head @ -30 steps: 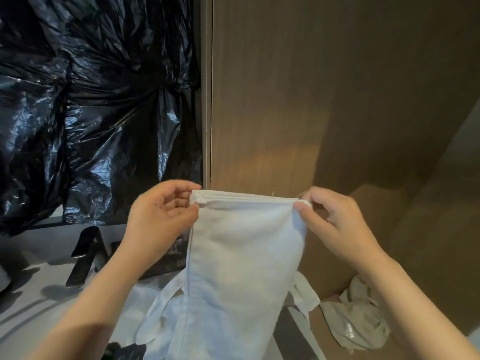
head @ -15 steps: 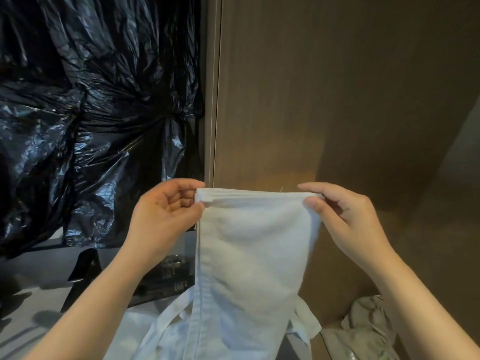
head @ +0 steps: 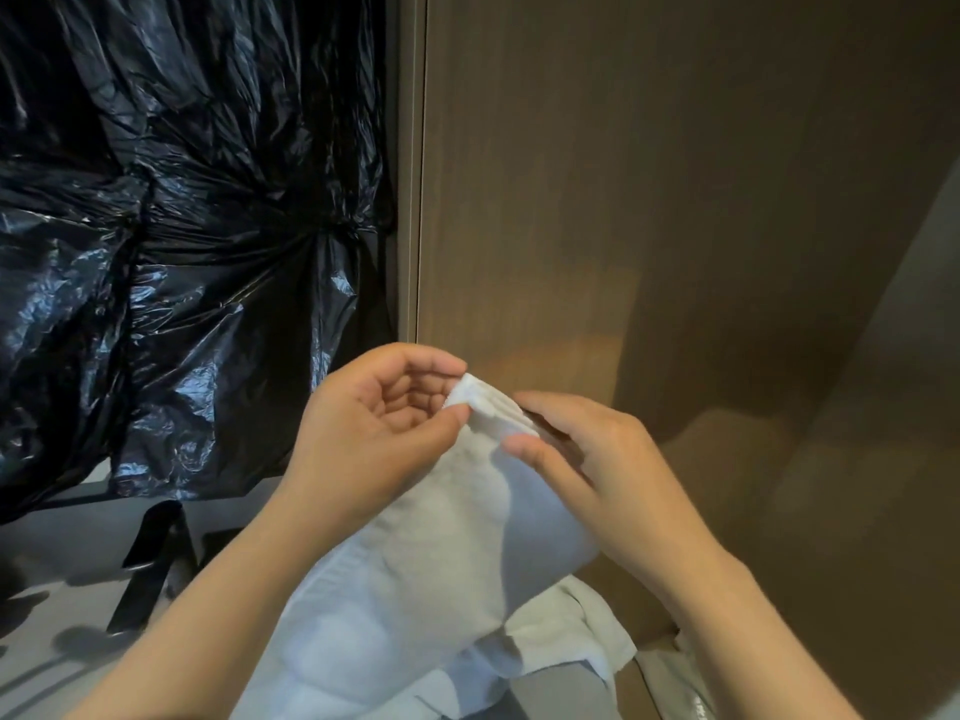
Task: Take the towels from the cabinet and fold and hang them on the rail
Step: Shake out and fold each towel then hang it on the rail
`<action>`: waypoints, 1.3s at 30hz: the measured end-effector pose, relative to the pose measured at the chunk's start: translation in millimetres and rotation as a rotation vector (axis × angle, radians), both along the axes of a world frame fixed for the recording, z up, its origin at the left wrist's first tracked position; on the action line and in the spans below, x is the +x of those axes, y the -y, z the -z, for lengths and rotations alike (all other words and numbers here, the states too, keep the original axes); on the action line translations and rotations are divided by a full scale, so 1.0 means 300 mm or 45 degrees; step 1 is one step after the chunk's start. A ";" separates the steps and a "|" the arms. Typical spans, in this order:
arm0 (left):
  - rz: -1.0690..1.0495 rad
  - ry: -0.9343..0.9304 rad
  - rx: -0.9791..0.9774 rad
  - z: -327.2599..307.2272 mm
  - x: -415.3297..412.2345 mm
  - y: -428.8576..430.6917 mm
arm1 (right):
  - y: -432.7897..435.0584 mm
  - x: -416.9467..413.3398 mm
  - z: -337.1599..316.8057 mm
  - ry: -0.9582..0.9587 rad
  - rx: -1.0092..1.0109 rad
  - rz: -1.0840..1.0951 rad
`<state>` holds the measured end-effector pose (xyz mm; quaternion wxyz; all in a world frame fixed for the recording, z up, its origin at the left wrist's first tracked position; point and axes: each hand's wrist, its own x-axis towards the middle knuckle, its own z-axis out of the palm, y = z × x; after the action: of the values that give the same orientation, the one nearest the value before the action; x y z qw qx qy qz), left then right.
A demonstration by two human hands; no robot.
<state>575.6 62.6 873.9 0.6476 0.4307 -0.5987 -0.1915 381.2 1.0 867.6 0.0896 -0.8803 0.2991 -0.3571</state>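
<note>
Head view. A white towel is out of the cabinet and held in the air before its wooden wall. The left hand pinches one top corner between thumb and forefinger. The right hand pinches the top edge just beside it, so the two corners nearly meet and the fabric bulges below. Judged from this, a lengthwise fold is under way, not finished. A second white cloth lies lower right, apparently unfolded. No rail is in view, so hanging is not yet done. Black plastic sheeting covers the left, with a grey surface beneath it.
</note>
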 end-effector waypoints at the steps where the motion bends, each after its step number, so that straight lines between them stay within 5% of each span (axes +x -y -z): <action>1: 0.003 0.015 -0.006 -0.003 0.004 -0.005 | -0.002 0.016 0.009 0.054 0.036 -0.019; 7: 0.009 0.037 0.024 0.046 0.052 -0.029 | -0.018 0.060 0.030 0.087 0.091 -0.009; 18: 0.264 -0.301 0.154 0.227 0.064 -0.043 | -0.081 0.068 0.015 -0.109 0.117 -0.033; 23: 0.404 -0.115 0.419 0.343 0.080 -0.044 | -0.121 0.060 0.017 -0.070 0.139 0.018; 31: 0.198 0.388 0.712 0.561 0.138 -0.077 | -0.172 0.013 0.061 0.254 0.280 0.132; 39: 0.314 0.520 0.870 0.676 0.133 -0.188 | -0.163 -0.129 0.301 0.476 0.589 0.383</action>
<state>615.7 119.1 671.0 0.3074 0.5752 -0.6639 -0.3659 342.4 49.9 777.2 0.2866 -0.7020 0.4771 -0.4444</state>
